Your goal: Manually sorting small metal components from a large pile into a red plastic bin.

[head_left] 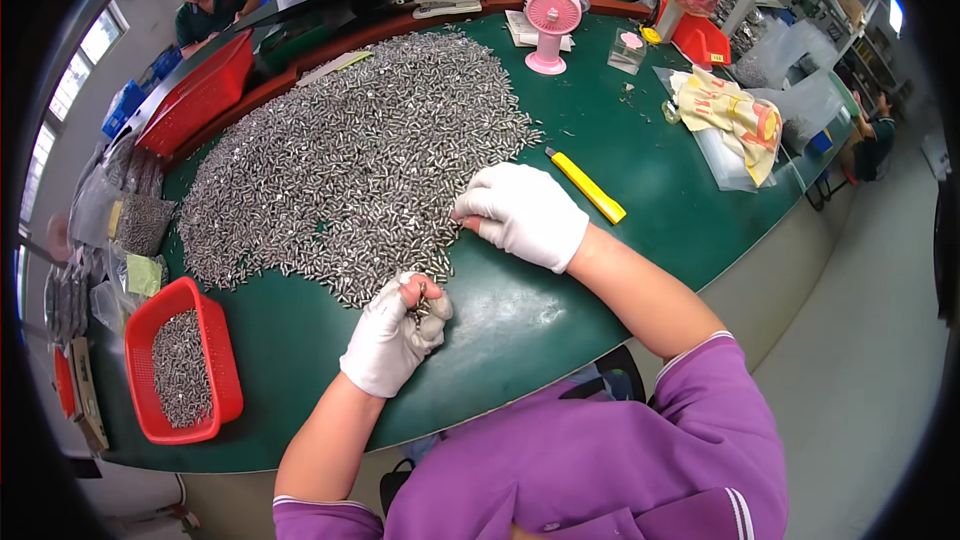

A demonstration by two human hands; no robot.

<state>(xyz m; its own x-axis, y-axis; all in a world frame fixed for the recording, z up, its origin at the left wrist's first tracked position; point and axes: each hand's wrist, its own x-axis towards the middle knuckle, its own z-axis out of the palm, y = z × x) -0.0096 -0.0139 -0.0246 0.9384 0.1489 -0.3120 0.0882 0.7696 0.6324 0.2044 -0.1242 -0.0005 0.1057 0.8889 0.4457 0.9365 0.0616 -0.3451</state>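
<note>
Left hand (pixel 392 332), white glove, sits low-centre of frame, fingers curled into a loose fist w/ a few small metal parts (pixel 421 302) pinched at the fingertips; it's right at the near edge of the big pile of small silver metal parts (pixel 340 155). That pile fills the centre-left of the green table (pixel 640 190), spreading from mid frame up toward the top. Right hand (pixel 522 212), also white-gloved, lies palm-down at centre frame, fingers bent and pressing on the pile's right edge; can't tell if it actually grips any pieces. Just right of that hand, a yellow utility knife (pixel 587 186) lies flat on the table, slanted, apart from the pile. Lower left: a red plastic basket (pixel 222 365) partly filled w/ the same silver parts. Upper left: another red basket (pixel 200 95), tilted at the table edge. Top centre: a small pink desk fan (pixel 552 25), upright. Upper right: a yellow-and-red cloth (pixel 735 115) on clear plastic bags. Far upper left, another person in a dark top sits at the far side. Wearer's purple sleeves show along the bottom.
</note>
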